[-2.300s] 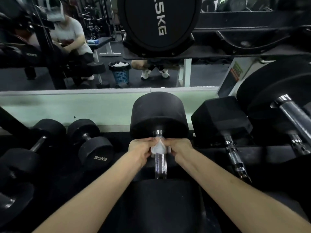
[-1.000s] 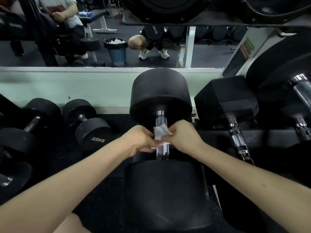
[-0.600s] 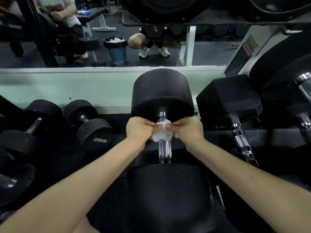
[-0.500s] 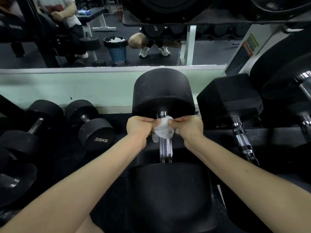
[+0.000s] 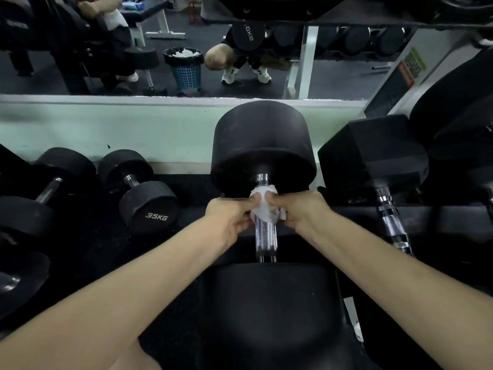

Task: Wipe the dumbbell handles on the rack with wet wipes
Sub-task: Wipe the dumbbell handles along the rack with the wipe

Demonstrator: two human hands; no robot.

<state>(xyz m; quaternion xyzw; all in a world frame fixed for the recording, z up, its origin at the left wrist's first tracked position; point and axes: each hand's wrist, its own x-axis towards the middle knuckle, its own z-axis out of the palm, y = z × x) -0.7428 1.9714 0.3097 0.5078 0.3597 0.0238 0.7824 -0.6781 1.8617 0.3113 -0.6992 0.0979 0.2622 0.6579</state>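
Closest to camera, centre frame: near head of the big black round-headed dumbbell [image 5: 269, 311], which lies lengthwise, pointing away from the person. Its chrome knurled handle [image 5: 265, 236] runs up from that head, and the near stretch is bare and shiny. At the handle's far end a crumpled white wet wipe [image 5: 262, 206] is wrapped over the bar, just short of the far head [image 5: 262, 145]. Grip: left hand [image 5: 229, 214] pinches the wipe from the bar's left side and right hand [image 5: 304, 209] from its right, both with curled fingers clamped on the wipe.

Step, my read: two-handed scrub of this handle's far end. Next move likely calls for a pull back toward the near head, keeping the wipe tight round the bar, then on to a neighbour.

Right of the big dumbbell: black hex-headed dumbbell [image 5: 373, 153]; can't tell if its handle is done. Left of it: smaller black round dumbbell marked 35KG [image 5: 149, 204]. Behind the far head: pale green wall strip [image 5: 133, 129], then a mirror [image 5: 80, 84] reflecting a blue mesh bin [image 5: 185, 68].

Diff: 1.0 s ago the wipe sat mid-handle; now it's up by the far collar. Versus 0.5 s ago there's almost no shift, and the wipe is bunched slightly tighter.
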